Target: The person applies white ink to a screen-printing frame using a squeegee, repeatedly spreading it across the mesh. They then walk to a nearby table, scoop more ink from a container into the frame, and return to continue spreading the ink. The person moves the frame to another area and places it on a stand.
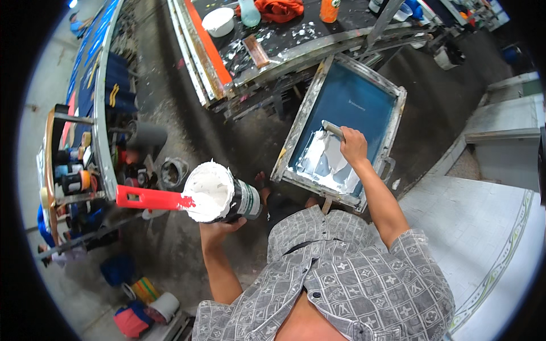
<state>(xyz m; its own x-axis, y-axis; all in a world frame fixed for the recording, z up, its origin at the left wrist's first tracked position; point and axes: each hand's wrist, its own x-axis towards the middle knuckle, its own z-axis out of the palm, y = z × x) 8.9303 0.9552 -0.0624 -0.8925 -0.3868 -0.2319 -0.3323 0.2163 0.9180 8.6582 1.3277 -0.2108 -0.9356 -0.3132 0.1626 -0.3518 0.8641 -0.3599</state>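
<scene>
My left hand (223,228) is closed around the underside of a tub of white ink (242,200), tilted toward me so its open mouth shows. White ink coats its rim, and a red spatula (153,198) sticks out of it to the left. In my right hand (354,146) is a squeegee (333,129), seen as a short light bar with a white-smeared end. It rests over a screen printing frame (398,105) with blue mesh (359,91). White ink (319,153) lies spread across the near left part of the mesh. My fingers hide part of the squeegee.
Beyond the frame stands an ink-spattered table (296,37) with a white bowl (218,21), an orange can (329,10) and a wooden-handled squeegee (256,51). A shelf of ink containers (74,182) is at left. A white tiled surface (460,227) lies at right.
</scene>
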